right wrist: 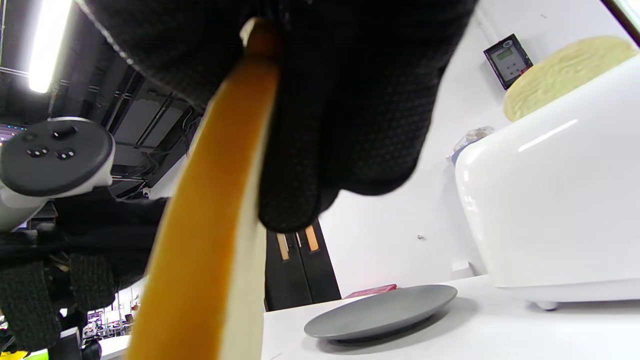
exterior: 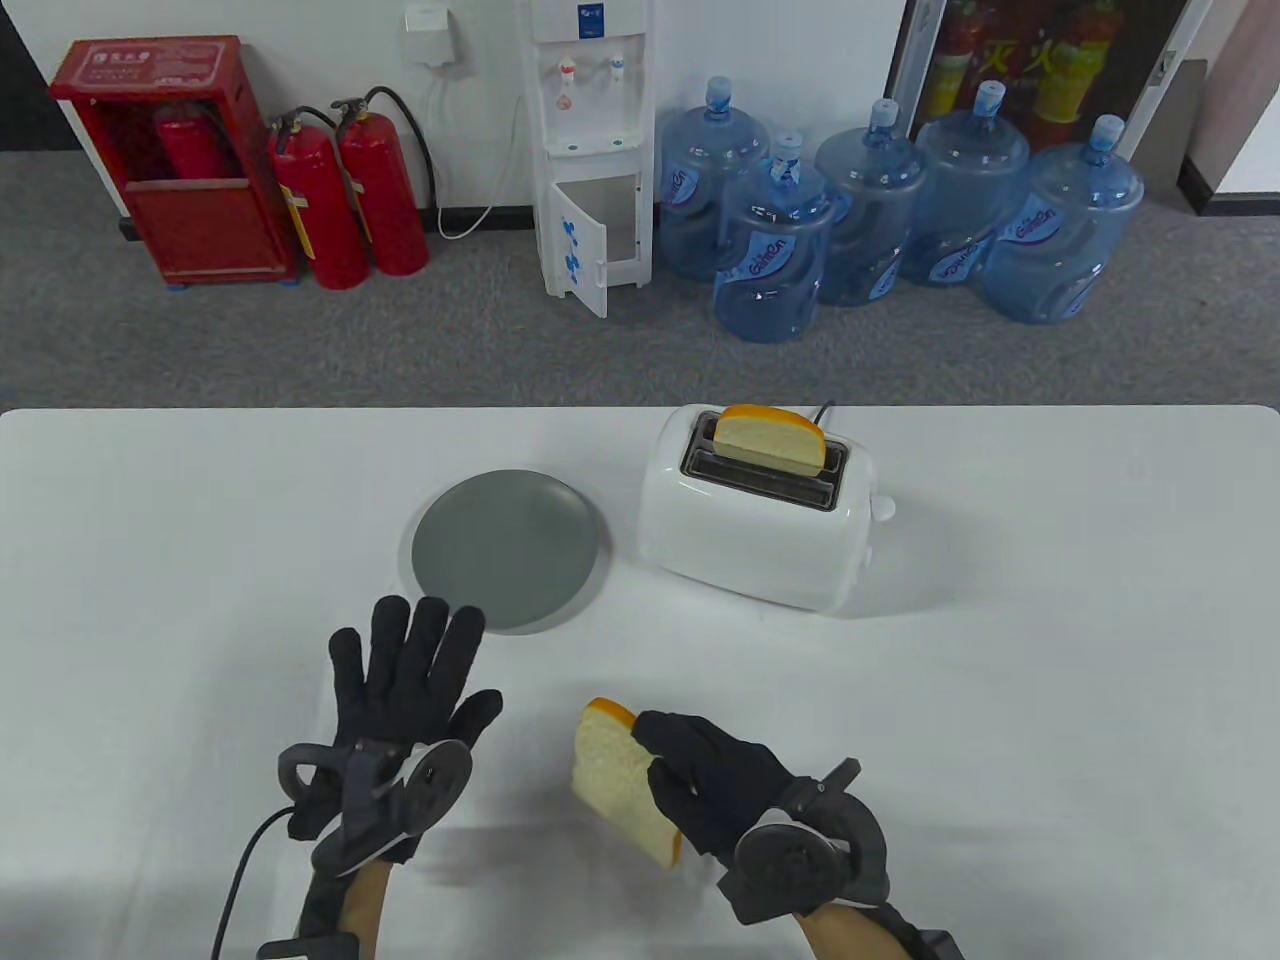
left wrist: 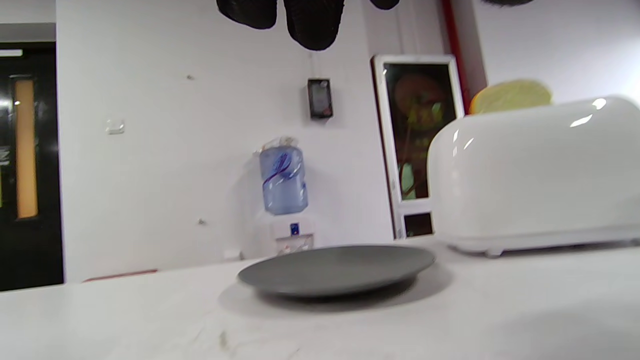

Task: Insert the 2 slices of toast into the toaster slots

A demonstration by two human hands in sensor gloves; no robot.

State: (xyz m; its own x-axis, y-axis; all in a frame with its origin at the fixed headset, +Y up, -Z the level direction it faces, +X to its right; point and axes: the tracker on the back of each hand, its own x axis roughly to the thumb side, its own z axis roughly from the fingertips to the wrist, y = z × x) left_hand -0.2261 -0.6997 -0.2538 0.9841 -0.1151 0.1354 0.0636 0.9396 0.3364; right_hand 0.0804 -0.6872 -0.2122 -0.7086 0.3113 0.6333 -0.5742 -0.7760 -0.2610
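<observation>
A white toaster [exterior: 760,525] stands on the table right of centre. One toast slice [exterior: 768,437] stands upright in its far slot; the near slot is empty. My right hand [exterior: 690,775] grips a second toast slice [exterior: 620,775] by its edge above the table's front, well short of the toaster. In the right wrist view that toast slice [right wrist: 210,235] shows its orange crust, pinched by my gloved fingers [right wrist: 325,110], with the toaster [right wrist: 555,210] at the right. My left hand [exterior: 410,665] lies flat with fingers spread, just in front of the plate, holding nothing.
An empty grey plate [exterior: 510,548] lies left of the toaster, also low in the left wrist view as the plate [left wrist: 335,269]. The toaster's lever knob [exterior: 883,507] sticks out on its right side. A cord runs behind it. Water bottles and fire extinguishers stand on the floor beyond the table.
</observation>
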